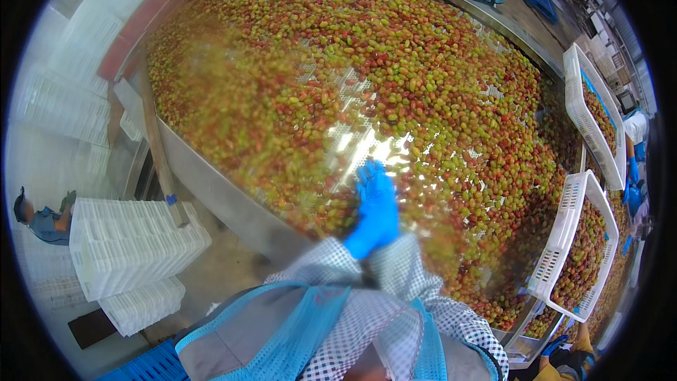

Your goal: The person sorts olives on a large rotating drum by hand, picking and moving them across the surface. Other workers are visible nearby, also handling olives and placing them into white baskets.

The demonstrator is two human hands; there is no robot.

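Observation:
Both my hands are in blue gloves and come together low over a wide sorting table with a perforated metal surface (346, 161). My left hand (364, 242) overlaps my right hand (382, 198) near the wrist, so where one glove ends is hard to see. Fingertips point away from me, beside a shiny bare patch of metal. Loose oval red and green grapes (423, 84) cover most of the table around the gloves. Whether anything lies between the fingers is hidden.
White plastic crates of grapes (547, 270) (582, 111) stand at the table's right end. A metal side wall (227, 196) borders the left, near a wooden bar (156, 143) and stacked white crates (135, 243). Gloved co-workers stand across the table, at right and lower right; another person is far left.

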